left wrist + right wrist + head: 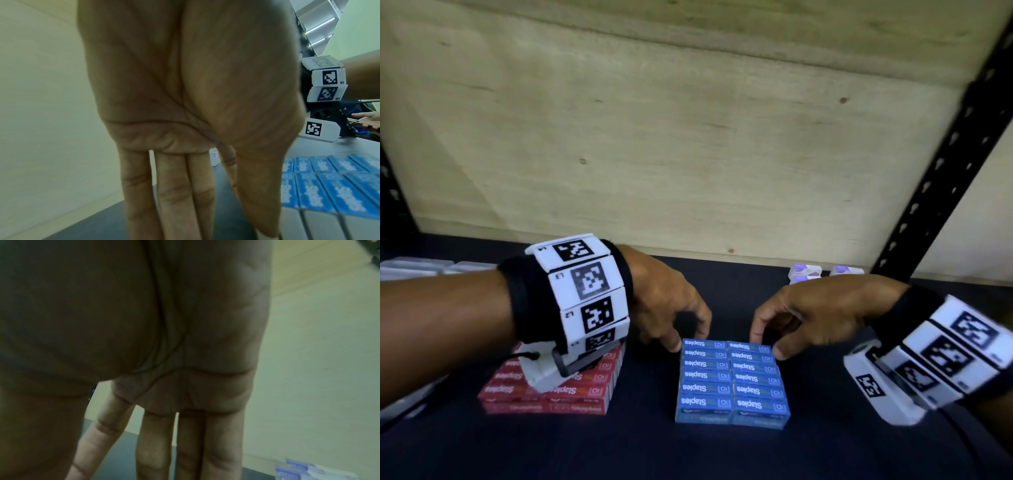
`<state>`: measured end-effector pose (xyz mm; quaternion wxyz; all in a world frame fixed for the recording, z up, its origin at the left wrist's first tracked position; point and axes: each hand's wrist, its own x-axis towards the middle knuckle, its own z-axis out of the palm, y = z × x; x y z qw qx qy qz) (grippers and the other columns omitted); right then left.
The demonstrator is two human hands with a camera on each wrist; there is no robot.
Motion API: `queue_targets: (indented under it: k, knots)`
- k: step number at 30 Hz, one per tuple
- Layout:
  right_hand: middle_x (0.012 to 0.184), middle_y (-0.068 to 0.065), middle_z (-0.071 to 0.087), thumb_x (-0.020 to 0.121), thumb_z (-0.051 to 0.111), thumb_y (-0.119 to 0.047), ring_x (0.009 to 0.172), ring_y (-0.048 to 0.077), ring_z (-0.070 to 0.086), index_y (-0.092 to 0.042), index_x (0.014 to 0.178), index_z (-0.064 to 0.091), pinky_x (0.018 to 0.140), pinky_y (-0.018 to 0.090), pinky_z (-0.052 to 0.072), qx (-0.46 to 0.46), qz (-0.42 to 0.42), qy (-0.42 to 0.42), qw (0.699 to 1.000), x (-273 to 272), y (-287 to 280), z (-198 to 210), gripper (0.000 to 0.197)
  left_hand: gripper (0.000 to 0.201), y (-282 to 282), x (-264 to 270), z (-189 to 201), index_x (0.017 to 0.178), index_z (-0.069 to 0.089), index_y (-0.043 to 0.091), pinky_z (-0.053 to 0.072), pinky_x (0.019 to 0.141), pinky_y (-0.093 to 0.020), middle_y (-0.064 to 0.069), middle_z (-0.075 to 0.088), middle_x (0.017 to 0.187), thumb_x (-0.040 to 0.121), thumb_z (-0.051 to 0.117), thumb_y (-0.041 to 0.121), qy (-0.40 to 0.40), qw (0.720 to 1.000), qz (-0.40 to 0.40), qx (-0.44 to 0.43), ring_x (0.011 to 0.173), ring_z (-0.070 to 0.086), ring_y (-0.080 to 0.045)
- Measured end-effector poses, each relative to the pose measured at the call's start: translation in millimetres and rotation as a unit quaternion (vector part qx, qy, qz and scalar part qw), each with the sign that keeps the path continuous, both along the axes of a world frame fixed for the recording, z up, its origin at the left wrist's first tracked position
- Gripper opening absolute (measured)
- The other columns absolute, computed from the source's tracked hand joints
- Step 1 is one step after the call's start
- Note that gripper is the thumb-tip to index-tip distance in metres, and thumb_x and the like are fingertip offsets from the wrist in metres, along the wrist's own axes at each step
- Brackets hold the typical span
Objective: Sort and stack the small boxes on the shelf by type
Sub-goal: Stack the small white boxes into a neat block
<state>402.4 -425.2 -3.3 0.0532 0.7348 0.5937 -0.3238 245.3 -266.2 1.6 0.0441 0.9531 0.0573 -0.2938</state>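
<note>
A flat block of blue staples boxes (732, 380), two columns wide, lies on the dark shelf (647, 445). My left hand (688, 339) touches its far left corner, thumb against the left side and fingers at the far edge. My right hand (768, 344) touches the far right corner the same way. In the left wrist view the left fingers (174, 194) point straight down beside the blue boxes (329, 186). The right fingers (185, 443) are also straight and hold nothing. A stack of red staples boxes (571, 394) lies to the left, partly hidden by my left wrist.
Small white and purple boxes (808, 272) sit at the back right, also low in the right wrist view as purple boxes (296, 470). Clear plastic cases (414, 267) lie at the far left. A plywood back wall (654, 137) and a black perforated upright (945, 154) bound the shelf.
</note>
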Motion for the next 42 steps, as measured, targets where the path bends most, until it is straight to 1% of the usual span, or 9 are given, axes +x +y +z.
queue_targets:
  k: [10,15,19,22,26,29,33,36,42]
  knots:
    - [0.105,-0.007,0.074,0.090,0.070,-0.025,0.101,0.010,0.067,-0.033,0.115,0.067,0.101,0.036,0.049,0.002,-0.016,-0.025,1.000,-6,0,2,0.026,0.030,-4,-5,1,0.125,0.049,0.042,0.047,0.068,-0.025,-0.001,0.075,0.095,0.096,0.057,0.039,-0.004,1.000,0.009,0.008,0.080,0.066,-0.011]
    - [0.106,-0.006,0.073,0.091,0.069,-0.023,0.101,0.010,0.066,-0.032,0.117,0.067,0.099,0.032,0.049,-0.002,-0.027,-0.031,0.999,-10,-2,4,0.028,0.031,-6,-8,1,0.125,0.049,0.043,0.052,0.081,-0.031,0.000,0.074,0.098,0.095,0.057,0.038,-0.008,1.000,0.013,0.012,0.089,0.070,-0.015]
    - [0.106,-0.007,0.073,0.090,0.069,-0.022,0.094,0.005,0.064,-0.033,0.120,0.065,0.092,0.025,0.047,-0.003,-0.036,-0.041,0.999,-14,-6,6,0.032,0.042,-6,-9,0,0.130,0.046,0.043,0.049,0.081,-0.030,0.000,0.068,0.115,0.093,0.062,0.029,-0.010,1.000,0.009,0.027,0.102,0.066,-0.017]
    - [0.102,-0.006,0.070,0.089,0.070,-0.024,0.089,0.006,0.059,-0.036,0.120,0.063,0.091,0.029,0.048,0.001,-0.048,-0.055,0.997,-11,-11,2,0.034,0.051,-5,-4,2,0.133,0.045,0.041,0.051,0.085,-0.029,0.002,0.065,0.118,0.091,0.061,0.017,-0.001,0.999,0.015,0.046,0.105,0.063,-0.018]
    - [0.103,-0.016,0.066,0.089,0.070,-0.029,0.099,0.006,0.062,-0.038,0.120,0.062,0.097,0.026,0.047,0.022,-0.096,-0.012,0.995,7,-28,-2,0.033,0.035,-4,17,8,0.122,0.056,0.033,0.053,0.092,-0.037,0.002,0.069,0.110,0.090,0.062,0.023,-0.016,0.998,0.040,0.043,0.101,0.066,-0.020]
    - [0.106,-0.007,0.073,0.091,0.068,-0.025,0.102,0.011,0.067,-0.033,0.114,0.065,0.098,0.030,0.048,0.047,-0.142,-0.001,0.989,33,-43,11,0.025,0.022,-8,41,15,0.111,0.061,0.030,0.054,0.088,-0.038,0.009,0.067,0.096,0.089,0.063,0.033,-0.098,0.994,0.034,0.044,0.093,0.067,-0.017]
    - [0.092,-0.006,0.075,0.088,0.068,-0.022,0.079,0.008,0.065,-0.029,0.104,0.069,0.074,0.018,0.048,0.097,-0.205,-0.110,0.968,79,-61,32,0.017,0.018,-26,81,21,0.107,0.063,0.029,0.049,0.076,-0.032,0.017,0.054,0.082,0.091,0.061,0.037,-0.188,0.981,0.000,0.053,0.087,0.058,-0.013]
    - [0.089,-0.010,0.067,0.085,0.073,-0.023,0.081,0.010,0.060,-0.028,0.096,0.067,0.072,0.020,0.043,0.090,-0.252,-0.201,0.942,112,-67,32,0.013,0.020,-42,110,16,0.106,0.062,0.030,0.042,0.069,-0.030,0.012,0.057,0.091,0.091,0.060,0.043,-0.204,0.977,-0.021,0.060,0.088,0.057,-0.015]
    - [0.095,-0.009,0.061,0.081,0.078,-0.027,0.093,0.013,0.059,-0.031,0.097,0.060,0.084,0.024,0.047,0.043,-0.267,-0.232,0.934,134,-65,8,0.025,0.036,-69,148,2,0.123,0.054,0.029,0.037,0.068,-0.029,0.003,0.058,0.112,0.092,0.058,0.046,-0.203,0.971,-0.066,0.110,0.085,0.051,-0.019]
